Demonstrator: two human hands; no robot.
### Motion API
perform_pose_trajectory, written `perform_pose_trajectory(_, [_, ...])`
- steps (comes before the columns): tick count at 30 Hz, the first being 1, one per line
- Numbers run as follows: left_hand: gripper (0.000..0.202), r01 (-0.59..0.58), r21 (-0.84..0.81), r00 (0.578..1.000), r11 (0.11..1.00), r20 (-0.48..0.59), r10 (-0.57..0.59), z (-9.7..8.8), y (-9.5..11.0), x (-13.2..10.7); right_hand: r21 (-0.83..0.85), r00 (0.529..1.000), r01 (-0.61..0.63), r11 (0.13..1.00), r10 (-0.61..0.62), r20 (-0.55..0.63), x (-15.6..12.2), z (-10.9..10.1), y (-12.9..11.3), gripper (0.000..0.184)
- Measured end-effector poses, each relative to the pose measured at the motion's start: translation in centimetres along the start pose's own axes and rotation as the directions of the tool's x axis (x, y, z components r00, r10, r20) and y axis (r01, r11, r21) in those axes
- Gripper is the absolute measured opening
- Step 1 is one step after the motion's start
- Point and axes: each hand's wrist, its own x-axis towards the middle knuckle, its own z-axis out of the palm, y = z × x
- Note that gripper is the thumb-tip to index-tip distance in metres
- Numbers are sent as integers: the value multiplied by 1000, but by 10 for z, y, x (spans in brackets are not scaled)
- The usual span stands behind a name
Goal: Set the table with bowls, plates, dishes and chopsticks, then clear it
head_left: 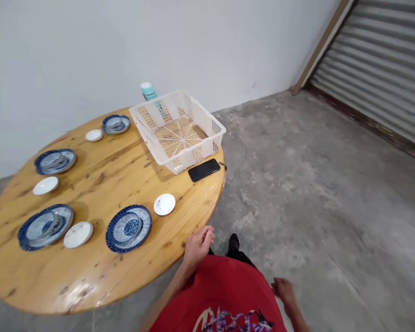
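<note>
I see wooden table (103,180), white plastic basket (193,154) on it. Basket's near side: blue-rimmed plate (111,230) with bowl (131,227); left hand (197,244) curled, right hand (285,291) farther off, can't tell if fingers are closed. Smartphone (204,170) beside basket, saucer (165,204) off its near corner. Looks between steps; pickup calls for spread fingers.

Head cam: just the one view, worn up top, facing forward and pretty steeply down
Red shirt (224,286): wearer's own front, super close, at 6 o'clock
Wooden table (106,170): near, shot from above, roughly 7 to 11 o'clock, clipped by the frame around 8:30
White wall (72,60): further back, up toward 11 and 12
Metal shutter (376,60): also further off, around 2 o'clock
</note>
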Motion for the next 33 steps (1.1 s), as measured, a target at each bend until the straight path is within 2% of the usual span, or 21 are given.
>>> perform_pose_trajectory(1, [30,24,-8,999,1000,-42,-25,3,3,1,-12,999,-32,999,32,9,25,-10,-20,32])
perform_pose_trajectory(2, [30,43,-10,996,999,-76,-44,6,5,2,4,1000,4,1000,-4,7,49,-18,-46,31])
perform_pose_trajectory(5, [30,86,-4,984,996,-153,-86,10,10,2,21,974,225,974,-225,-4,108,-31,-150,32])
perform_pose_trajectory(8, [33,120,-10,967,993,-226,-119,2,8,3,0,878,478,878,-478,-25,127,-28,-268,39])
perform_pose_trajectory(11, [37,136,-44,940,990,-310,-143,-13,1,6,58,730,683,728,-682,-36,113,-14,-374,41])
perform_pose_trajectory(14, [39,165,-93,897,982,-399,-188,-31,-11,10,114,577,811,573,-817,2,81,6,-459,36])
perform_pose_trajectory(16, [41,183,-120,869,976,-445,-217,-41,-19,11,111,483,867,487,-874,55,57,23,-504,31])
perform_pose_trajectory(19, [41,206,-157,841,966,-476,-257,-52,-34,11,65,350,930,362,-925,148,28,52,-560,29])
perform_pose_trajectory(22, [41,225,-182,819,957,-497,-287,-61,-49,10,-33,267,963,268,-926,266,17,85,-604,33])
perform_pose_trajectory(24, [41,233,-199,798,952,-519,-304,-66,-58,9,-121,243,969,213,-901,359,20,110,-630,36])
perform_pose_trajectory(26, [41,253,-220,763,942,-554,-334,-69,-64,9,-229,250,960,160,-857,451,30,138,-653,40])
perform_pose_trajectory(29, [41,300,-258,697,918,-598,-396,-70,-64,10,-437,323,898,59,-762,561,53,184,-681,39])
perform_pose_trajectory(33, [42,356,-345,603,869,-626,-495,-66,-48,17,-632,432,765,-121,-632,644,87,244,-702,36])
